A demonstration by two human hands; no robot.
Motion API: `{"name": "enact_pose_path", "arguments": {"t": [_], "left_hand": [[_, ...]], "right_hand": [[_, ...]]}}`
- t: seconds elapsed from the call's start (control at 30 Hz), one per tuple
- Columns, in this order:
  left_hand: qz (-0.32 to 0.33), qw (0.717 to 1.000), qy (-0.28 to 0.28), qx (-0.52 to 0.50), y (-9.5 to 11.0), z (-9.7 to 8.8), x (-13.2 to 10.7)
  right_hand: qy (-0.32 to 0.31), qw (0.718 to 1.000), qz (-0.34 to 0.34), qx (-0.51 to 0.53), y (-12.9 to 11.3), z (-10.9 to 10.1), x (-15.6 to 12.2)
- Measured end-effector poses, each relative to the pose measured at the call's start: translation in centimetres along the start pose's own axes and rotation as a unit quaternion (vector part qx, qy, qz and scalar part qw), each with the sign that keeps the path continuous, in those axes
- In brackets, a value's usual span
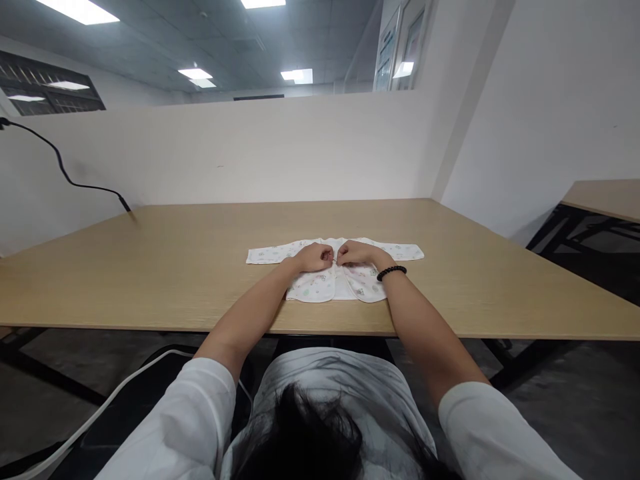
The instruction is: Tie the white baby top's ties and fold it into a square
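Note:
A small white baby shirt [313, 288] with a faint print lies on the table, its sleeves spread left and right and its front parted at the lower middle. My left hand [316, 257] is closed in a pinch at the upper part of the front opening. Close beside it, on the other side of the opening, my right hand [356, 253] pinches the shirt too, a small gap between the two. The fingers hide the exact bit of cloth, or tie, that each one holds. A black bead bracelet [391, 272] circles my right wrist.
The wooden table [150, 280] reaches back to a low white partition [300, 150]. A black cable [65, 175] hangs down to the table at the far left. Another table [605, 198] stands to the right. A dark chair [125, 413] is at the lower left.

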State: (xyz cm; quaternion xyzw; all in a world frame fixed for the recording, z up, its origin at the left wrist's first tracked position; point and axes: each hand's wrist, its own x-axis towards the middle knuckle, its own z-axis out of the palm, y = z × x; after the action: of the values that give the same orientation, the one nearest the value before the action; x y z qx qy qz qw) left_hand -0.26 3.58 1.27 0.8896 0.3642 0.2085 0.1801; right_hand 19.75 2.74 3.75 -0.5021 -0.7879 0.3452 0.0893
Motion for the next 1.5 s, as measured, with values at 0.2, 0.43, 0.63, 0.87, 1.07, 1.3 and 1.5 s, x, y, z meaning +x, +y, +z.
{"name": "enact_pose_path", "arguments": {"t": [0.2,0.43,0.63,0.87,1.07,1.3,1.5], "left_hand": [[-0.009,0.996,-0.026,-0.086,-0.3,-0.3,0.1],[-0.008,0.98,-0.059,-0.19,-0.6,-0.3,0.1],[-0.025,0.98,-0.071,-0.186,-1.2,-0.2,0.4],[-0.028,0.983,-0.063,-0.171,-1.6,-0.3,0.5],[-0.059,0.978,-0.072,-0.189,-1.3,-0.6,0.5],[-0.065,0.972,-0.09,-0.206,-1.5,-0.6,0.8],[-0.052,0.969,-0.114,-0.212,-2.1,-0.5,1.1]], "right_hand": [[0.0,0.999,0.01,0.035,-0.4,-0.3,-0.7],[0.009,0.998,0.011,0.057,-0.5,-0.2,-0.4],[-0.006,0.994,0.004,0.109,-0.2,-0.4,-0.4],[0.019,0.997,0.033,0.07,0.5,-0.5,0.4],[0.029,0.998,0.026,0.044,0.4,0.0,0.6],[0.016,0.999,0.023,0.032,0.1,0.0,0.2],[-0.006,0.994,0.02,0.103,0.3,-0.1,0.4]]}}
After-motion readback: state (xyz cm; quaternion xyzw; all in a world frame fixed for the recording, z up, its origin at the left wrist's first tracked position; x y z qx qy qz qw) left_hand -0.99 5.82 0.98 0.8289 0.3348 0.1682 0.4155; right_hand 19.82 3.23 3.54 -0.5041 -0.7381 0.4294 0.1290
